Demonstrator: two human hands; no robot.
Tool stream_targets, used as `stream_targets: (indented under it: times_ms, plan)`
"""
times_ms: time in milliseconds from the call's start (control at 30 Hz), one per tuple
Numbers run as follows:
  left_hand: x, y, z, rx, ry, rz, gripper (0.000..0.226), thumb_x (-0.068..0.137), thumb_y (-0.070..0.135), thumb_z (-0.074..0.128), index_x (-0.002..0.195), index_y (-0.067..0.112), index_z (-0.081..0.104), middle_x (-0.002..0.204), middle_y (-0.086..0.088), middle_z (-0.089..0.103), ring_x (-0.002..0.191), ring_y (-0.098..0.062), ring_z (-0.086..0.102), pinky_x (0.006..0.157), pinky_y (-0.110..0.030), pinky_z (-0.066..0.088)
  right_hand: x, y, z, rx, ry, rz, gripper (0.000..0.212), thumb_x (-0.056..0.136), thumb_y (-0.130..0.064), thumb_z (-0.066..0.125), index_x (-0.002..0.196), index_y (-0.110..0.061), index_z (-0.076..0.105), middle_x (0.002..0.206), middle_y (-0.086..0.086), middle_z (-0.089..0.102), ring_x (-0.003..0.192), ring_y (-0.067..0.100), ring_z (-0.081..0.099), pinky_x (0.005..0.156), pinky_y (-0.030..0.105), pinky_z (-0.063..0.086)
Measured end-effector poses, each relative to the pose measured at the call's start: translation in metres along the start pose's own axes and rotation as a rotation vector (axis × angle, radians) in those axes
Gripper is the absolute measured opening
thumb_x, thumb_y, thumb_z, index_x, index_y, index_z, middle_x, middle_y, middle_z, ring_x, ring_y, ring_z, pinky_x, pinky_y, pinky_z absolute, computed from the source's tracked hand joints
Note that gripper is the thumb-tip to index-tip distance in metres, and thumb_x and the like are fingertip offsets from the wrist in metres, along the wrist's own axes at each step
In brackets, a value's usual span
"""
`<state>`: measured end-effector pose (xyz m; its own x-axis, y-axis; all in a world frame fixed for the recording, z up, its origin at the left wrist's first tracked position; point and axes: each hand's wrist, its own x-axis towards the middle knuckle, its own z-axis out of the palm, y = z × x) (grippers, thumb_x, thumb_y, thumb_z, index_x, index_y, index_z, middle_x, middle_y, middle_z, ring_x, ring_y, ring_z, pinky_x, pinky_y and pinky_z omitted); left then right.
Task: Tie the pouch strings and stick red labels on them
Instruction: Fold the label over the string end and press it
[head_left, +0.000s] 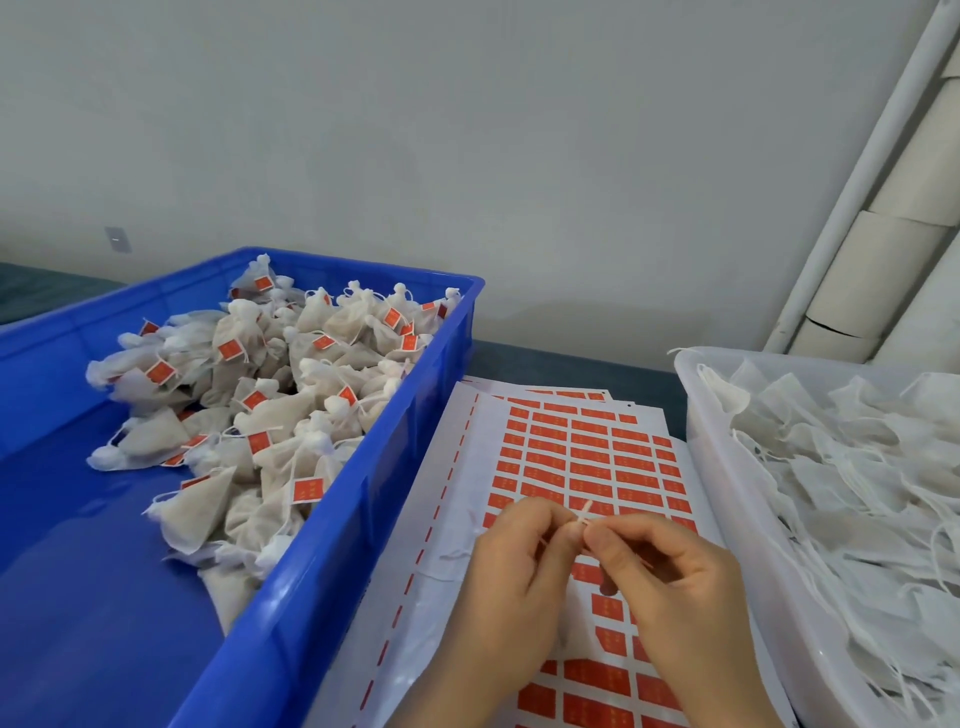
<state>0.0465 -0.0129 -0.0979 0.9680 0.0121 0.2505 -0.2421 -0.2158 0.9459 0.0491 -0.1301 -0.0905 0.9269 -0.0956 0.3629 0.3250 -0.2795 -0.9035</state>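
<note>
Nearest, the left hand (511, 566) and right hand (670, 587) meet fingertip to fingertip, both pinching a thin white pouch string (585, 512) whose end sticks up between them, above the sheet of red labels (587, 457). Left of the sheet, a blue crate (332, 519) holds tied, labelled pouches (270, 395); to the right, a clear tub (717, 493) holds unlabelled pouches (857, 467). Beyond them lies the dark surface (561, 361).
</note>
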Motion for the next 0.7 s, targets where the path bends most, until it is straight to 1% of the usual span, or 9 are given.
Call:
stream_targets:
  times_ms: [100,233,300,400,467,533,600,667,700]
  plan:
    - [0.002,-0.003,-0.004,0.051,0.001,0.03,0.014,0.092,0.03,0.051,0.08,0.035,0.056,0.082,0.018,0.062,0.087,0.005,0.057,0.071,-0.007,0.047,0.0,-0.001,0.0,0.081,-0.029,0.04,0.005,0.073,-0.025,0.065,0.073,-0.029,0.067,0.072,-0.021,0.068,0.07,0.001,0.064,0.05,0.007,0.047]
    - [0.003,-0.004,-0.006,0.147,0.005,0.076,0.019,0.09,0.028,0.055,0.074,0.038,0.054,0.076,0.021,0.059,0.085,0.007,0.054,0.069,-0.005,0.044,0.001,-0.001,0.0,0.043,-0.092,0.012,0.009,0.076,-0.022,0.063,0.072,-0.03,0.065,0.075,-0.023,0.068,0.078,-0.002,0.063,0.058,0.005,0.048]
    - [0.003,-0.004,-0.005,0.099,-0.016,0.059,0.015,0.09,0.032,0.054,0.077,0.036,0.058,0.08,0.022,0.061,0.086,0.007,0.055,0.07,-0.006,0.045,0.0,-0.001,0.001,0.068,-0.063,0.038,0.006,0.076,-0.028,0.06,0.074,-0.026,0.065,0.075,-0.017,0.068,0.076,0.002,0.064,0.058,0.009,0.05]
    - [0.006,-0.004,-0.005,0.073,-0.103,0.002,0.011,0.09,0.037,0.054,0.082,0.04,0.06,0.088,0.026,0.061,0.092,0.008,0.055,0.076,-0.009,0.046,0.001,-0.001,0.003,0.172,0.037,0.102,0.02,0.068,-0.039,0.057,0.077,-0.024,0.066,0.073,-0.012,0.069,0.07,0.007,0.066,0.05,0.014,0.051]
    - [0.006,-0.006,-0.002,0.059,-0.108,-0.014,0.016,0.088,0.034,0.057,0.075,0.041,0.062,0.087,0.027,0.06,0.091,0.005,0.057,0.078,-0.012,0.049,0.003,0.0,0.0,0.181,0.063,0.105,0.018,0.064,-0.038,0.059,0.076,-0.026,0.066,0.073,-0.017,0.069,0.072,0.004,0.067,0.048,0.011,0.049]
    - [0.007,-0.005,-0.004,0.028,-0.059,-0.045,0.019,0.085,0.03,0.063,0.07,0.042,0.065,0.086,0.027,0.06,0.089,0.001,0.058,0.078,-0.014,0.051,0.005,0.001,0.001,0.148,0.061,0.105,0.019,0.059,-0.04,0.062,0.075,-0.031,0.065,0.076,-0.026,0.067,0.076,0.002,0.066,0.048,0.007,0.047]
    - [0.008,-0.005,-0.007,-0.023,-0.003,-0.045,0.019,0.083,0.027,0.065,0.071,0.042,0.067,0.084,0.023,0.064,0.088,-0.003,0.061,0.078,-0.018,0.053,0.006,0.003,0.0,0.109,-0.018,0.112,0.033,0.054,-0.049,0.063,0.085,-0.039,0.062,0.079,-0.035,0.064,0.08,0.001,0.065,0.049,0.004,0.045]
    - [0.009,-0.007,-0.011,-0.105,0.036,-0.021,0.018,0.084,0.022,0.065,0.076,0.038,0.07,0.082,0.019,0.069,0.086,-0.005,0.064,0.075,-0.019,0.055,0.006,0.004,0.002,-0.012,-0.222,0.154,0.049,0.05,-0.058,0.066,0.096,-0.047,0.053,0.084,-0.039,0.058,0.083,-0.002,0.061,0.053,0.003,0.044]
    - [0.009,-0.006,-0.012,-0.142,0.048,-0.021,0.019,0.084,0.02,0.064,0.078,0.037,0.07,0.081,0.019,0.07,0.086,-0.003,0.065,0.073,-0.018,0.055,0.006,0.004,0.004,-0.099,-0.316,0.16,0.046,0.054,-0.056,0.071,0.096,-0.049,0.052,0.087,-0.037,0.058,0.084,-0.002,0.06,0.056,0.004,0.045]
